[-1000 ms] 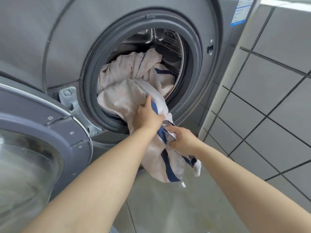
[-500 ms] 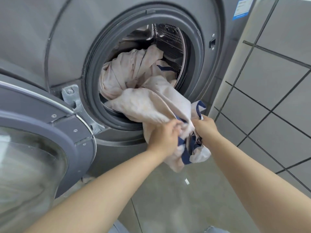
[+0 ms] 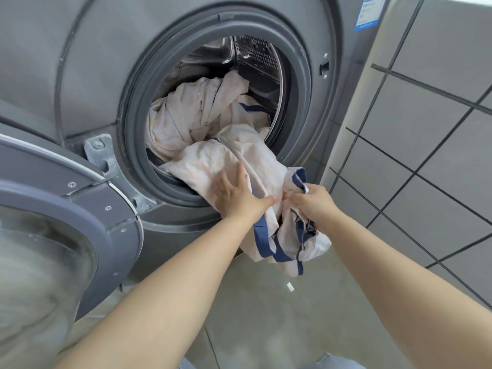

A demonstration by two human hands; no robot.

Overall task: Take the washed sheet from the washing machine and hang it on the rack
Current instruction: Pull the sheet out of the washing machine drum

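The sheet is only partly out of the washing machine: most of it is bunched inside the drum, while one pale fold with blue trim is draped over the grey door seal and hangs down toward the floor. The hanging end is gripped by the right hand, whose fingers are curled round a gathered wad of cloth. The left hand is laid on the fold just beside it, fingers fairly straight and thumb out, so the cloth seems pressed or gathered rather than clenched.

Several things are judged to be at risk. The hanging end could be dragged onto the floor and dirtied if more cloth is drawn out without being gathered up. The twisted bulk may be jammed at the opening if it is pulled from one corner, and the fabric could be strained or caught on the seal or the hinge. The open door stands close to the left arm and could be knocked. No rack is seen.
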